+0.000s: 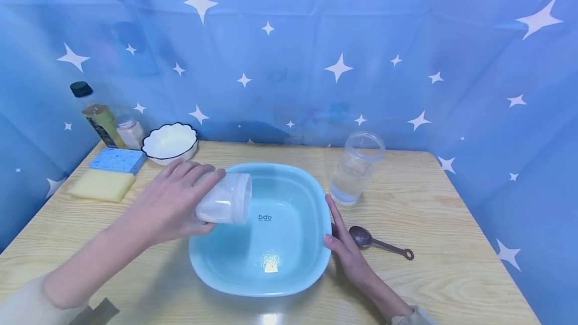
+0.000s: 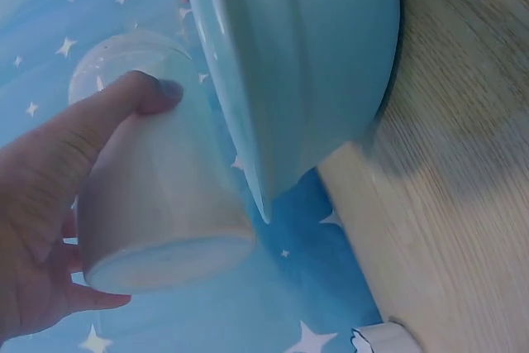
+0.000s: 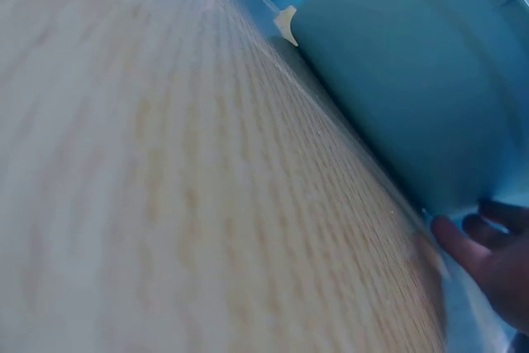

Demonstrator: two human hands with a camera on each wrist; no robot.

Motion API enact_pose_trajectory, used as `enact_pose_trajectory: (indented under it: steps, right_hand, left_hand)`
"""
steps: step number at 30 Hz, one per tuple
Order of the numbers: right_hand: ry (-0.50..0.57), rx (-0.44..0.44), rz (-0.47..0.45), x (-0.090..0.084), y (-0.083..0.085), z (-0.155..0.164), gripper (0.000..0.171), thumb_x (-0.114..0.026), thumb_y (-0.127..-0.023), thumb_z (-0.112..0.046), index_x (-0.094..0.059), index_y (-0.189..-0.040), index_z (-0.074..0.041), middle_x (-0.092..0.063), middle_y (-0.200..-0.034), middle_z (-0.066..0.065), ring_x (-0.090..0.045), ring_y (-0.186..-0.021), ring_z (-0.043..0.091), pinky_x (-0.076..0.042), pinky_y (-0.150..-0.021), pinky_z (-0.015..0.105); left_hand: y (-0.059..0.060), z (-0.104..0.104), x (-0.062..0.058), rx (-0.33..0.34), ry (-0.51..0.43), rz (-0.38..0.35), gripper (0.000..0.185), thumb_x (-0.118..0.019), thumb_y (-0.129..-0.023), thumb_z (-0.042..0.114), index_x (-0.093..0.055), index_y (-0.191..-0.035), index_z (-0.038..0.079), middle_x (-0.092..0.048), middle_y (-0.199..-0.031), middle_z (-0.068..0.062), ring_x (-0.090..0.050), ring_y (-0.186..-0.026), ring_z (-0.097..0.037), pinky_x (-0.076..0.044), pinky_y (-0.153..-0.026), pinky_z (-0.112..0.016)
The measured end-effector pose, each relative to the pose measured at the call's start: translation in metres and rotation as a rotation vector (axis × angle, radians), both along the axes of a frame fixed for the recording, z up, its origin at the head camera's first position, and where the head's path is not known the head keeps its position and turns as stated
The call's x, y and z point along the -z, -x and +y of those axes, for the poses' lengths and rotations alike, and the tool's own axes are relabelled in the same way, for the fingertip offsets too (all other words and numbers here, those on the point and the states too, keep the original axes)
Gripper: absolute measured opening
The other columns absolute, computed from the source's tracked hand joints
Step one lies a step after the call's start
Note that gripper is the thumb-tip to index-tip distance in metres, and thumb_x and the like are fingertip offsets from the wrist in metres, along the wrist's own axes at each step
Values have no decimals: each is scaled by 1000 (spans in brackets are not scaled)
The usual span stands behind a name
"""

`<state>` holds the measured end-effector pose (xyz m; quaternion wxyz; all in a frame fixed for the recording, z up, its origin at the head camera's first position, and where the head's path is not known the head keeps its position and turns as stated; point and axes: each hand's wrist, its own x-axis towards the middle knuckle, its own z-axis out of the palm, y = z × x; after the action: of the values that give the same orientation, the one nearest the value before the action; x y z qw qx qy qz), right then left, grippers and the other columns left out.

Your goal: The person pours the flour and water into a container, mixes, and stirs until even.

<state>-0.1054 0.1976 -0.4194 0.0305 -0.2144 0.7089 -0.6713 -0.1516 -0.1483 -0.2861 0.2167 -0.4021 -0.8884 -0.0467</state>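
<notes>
My left hand point(image 1: 187, 199) grips a clear cup point(image 1: 228, 199) with something white inside. The cup is tipped on its side above the left part of a light blue basin point(image 1: 259, 289), its mouth end toward the right. In the left wrist view the thumb lies along the cup point(image 2: 165, 179) and the other fingers go round behind it. The basin stands on the table, and "bdo" is printed on its floor. At its right rim my right hand point(image 1: 349, 252) rests with extended fingers, thumb tip on the edge. In the right wrist view those fingertips point(image 3: 450, 237) are against the basin's outer wall.
A clear cup of water point(image 1: 349, 179) and dark measuring spoons point(image 1: 363, 236) are right of the basin. At the back left stand an oil bottle point(image 1: 104, 124), a small jar point(image 1: 131, 134) and a white scalloped bowl point(image 1: 170, 144). Blue point(image 1: 118, 160) and yellow point(image 1: 104, 185) sponges lie nearby.
</notes>
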Motion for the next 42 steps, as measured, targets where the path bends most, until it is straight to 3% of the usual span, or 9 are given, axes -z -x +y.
enact_pose_trajectory:
  steps: [11,20,32,42]
  right_hand:
    - [-2,14,-2,2,1,-1,65,-35,-95,-8,-3,-151,-22,-15,-151,18,-38,-126,35,-44,-95,35]
    - [-33,66,-13,3,-2,2,65,-36,-95,-10,-7,-151,-26,-21,-150,18,-47,-120,27,-45,-93,32]
    - [-41,95,1,1,-3,0,62,-36,-96,-10,-11,-151,-26,-11,-154,5,-33,-130,27,-38,-98,28]
    - [-20,102,10,0,-2,-6,62,-38,-95,-11,-12,-151,-23,-10,-154,4,-31,-131,26,-38,-99,28]
  left_hand:
    - [5,8,5,59,94,75,86,-82,-54,39,-50,-127,6,-58,-110,-18,-51,-101,-37,-37,-93,-59]
    - [7,11,-2,69,170,98,89,-84,-53,38,-48,-128,7,-57,-112,-20,-50,-102,-38,-29,-101,-60]
    - [3,21,2,87,228,146,90,-84,-51,44,-50,-128,11,-56,-113,-17,-50,-103,-36,-31,-99,-61]
    - [2,21,1,127,269,160,92,-88,-52,40,-48,-130,11,-52,-118,-18,-46,-110,-37,-27,-104,-58]
